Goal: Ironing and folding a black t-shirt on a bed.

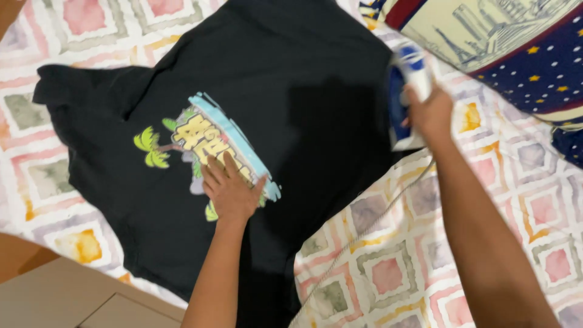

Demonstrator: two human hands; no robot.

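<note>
Pastel diamond-patterned bedsheet (388, 273) covers the whole surface, and a black T-shirt (291, 91) lies spread flat across it, its printed palm-tree graphic (182, 136) facing up. A starry blue pillow (534, 67) sits at the upper right corner. At the shirt's right edge stands a blue and white iron (405, 100), grasped by the right hand (431, 112); its cord (358, 237) trails down over the sheet. The left hand (229, 189) rests open, palm down, pressing on the graphic.
</note>
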